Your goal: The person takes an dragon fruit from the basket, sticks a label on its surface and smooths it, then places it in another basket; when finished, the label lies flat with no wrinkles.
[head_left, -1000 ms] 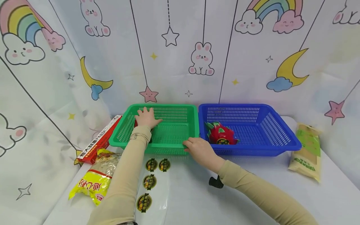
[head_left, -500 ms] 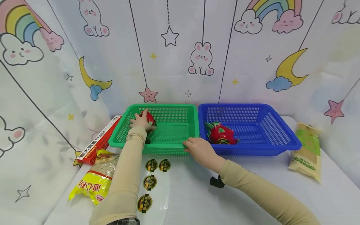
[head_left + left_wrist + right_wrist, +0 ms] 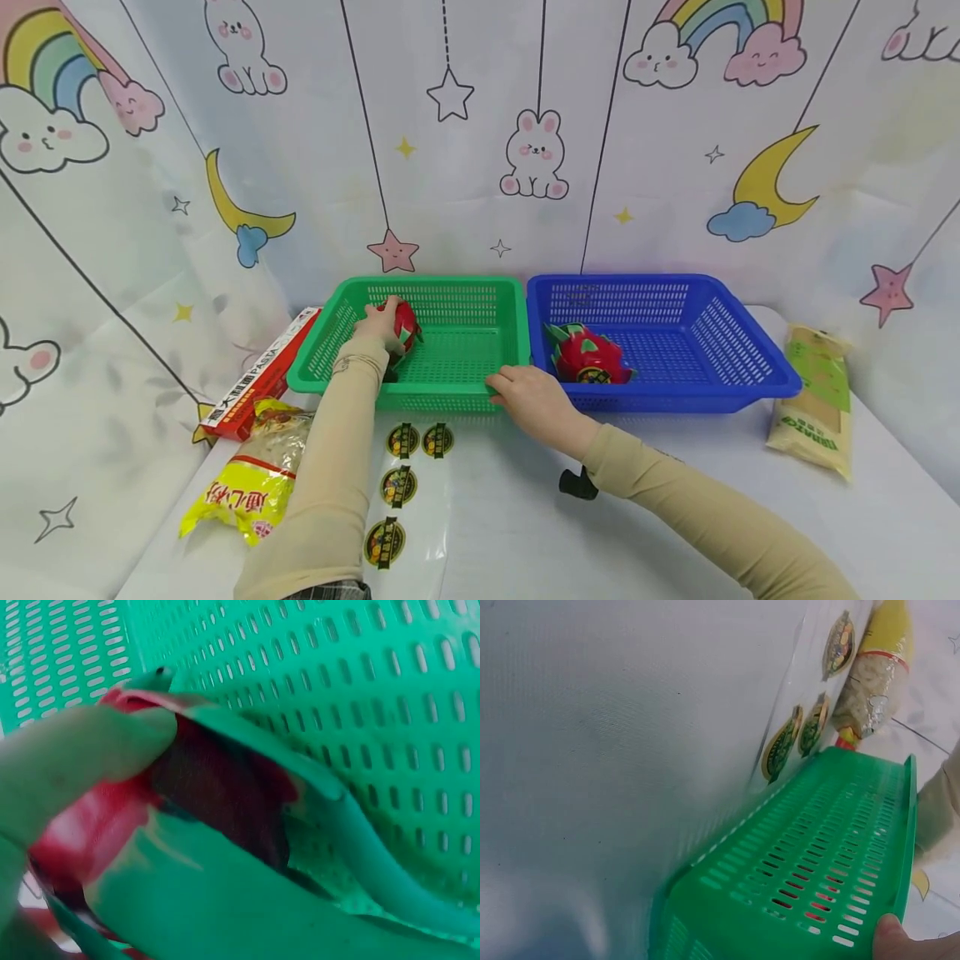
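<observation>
My left hand reaches into the left part of the green basket and grips a red dragon fruit with green scale tips. The left wrist view shows the thumb pressed on the fruit's skin, with large green leaf tips close to the camera. My right hand holds the basket's front rim near its right corner. In the right wrist view a thumb lies against that rim. A second dragon fruit bearing a round label lies in the blue basket.
Left of the green basket lie a red pasta box and a yellow bag of pasta. A sheet with round stickers lies in front. At the far right is a beige and green packet. A patterned curtain hangs behind.
My left hand has gone from spread fingers over the fruit to gripping it. The red fruit has come into fuller view, shifted right. My right hand stays on the rim.
</observation>
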Available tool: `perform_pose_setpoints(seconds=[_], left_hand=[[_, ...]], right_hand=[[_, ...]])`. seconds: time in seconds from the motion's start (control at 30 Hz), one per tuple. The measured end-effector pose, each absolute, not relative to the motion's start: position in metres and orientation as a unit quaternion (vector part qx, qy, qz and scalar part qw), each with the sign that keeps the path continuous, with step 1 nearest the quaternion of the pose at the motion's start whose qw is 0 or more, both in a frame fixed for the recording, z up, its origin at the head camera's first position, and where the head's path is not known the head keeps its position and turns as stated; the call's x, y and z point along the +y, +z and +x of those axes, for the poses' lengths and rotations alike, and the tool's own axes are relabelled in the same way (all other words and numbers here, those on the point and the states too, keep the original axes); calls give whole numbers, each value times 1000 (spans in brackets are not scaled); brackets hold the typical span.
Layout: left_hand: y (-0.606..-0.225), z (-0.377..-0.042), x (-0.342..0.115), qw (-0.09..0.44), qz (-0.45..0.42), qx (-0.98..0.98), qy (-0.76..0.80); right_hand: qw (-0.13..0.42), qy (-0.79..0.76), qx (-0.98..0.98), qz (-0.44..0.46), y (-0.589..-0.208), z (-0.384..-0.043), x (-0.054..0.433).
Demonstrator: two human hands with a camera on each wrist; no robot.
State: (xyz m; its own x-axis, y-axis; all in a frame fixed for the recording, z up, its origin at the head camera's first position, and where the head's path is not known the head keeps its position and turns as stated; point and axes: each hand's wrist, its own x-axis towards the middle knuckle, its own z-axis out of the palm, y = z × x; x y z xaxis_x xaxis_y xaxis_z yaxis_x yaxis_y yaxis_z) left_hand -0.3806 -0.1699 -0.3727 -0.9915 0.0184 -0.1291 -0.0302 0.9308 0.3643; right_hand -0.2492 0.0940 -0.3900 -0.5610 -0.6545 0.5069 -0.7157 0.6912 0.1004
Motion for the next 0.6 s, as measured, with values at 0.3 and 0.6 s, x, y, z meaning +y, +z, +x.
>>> perform_pose_setpoints(seconds=[0.3,0.6], left_hand=[[-364,-383,-158,91,53,983,152],[-363,-382,-155,115,94,975,164]], right_hand=[[251,71,-887,382,-389,-250,93],[235,91,-888,384,-388,-249,94]])
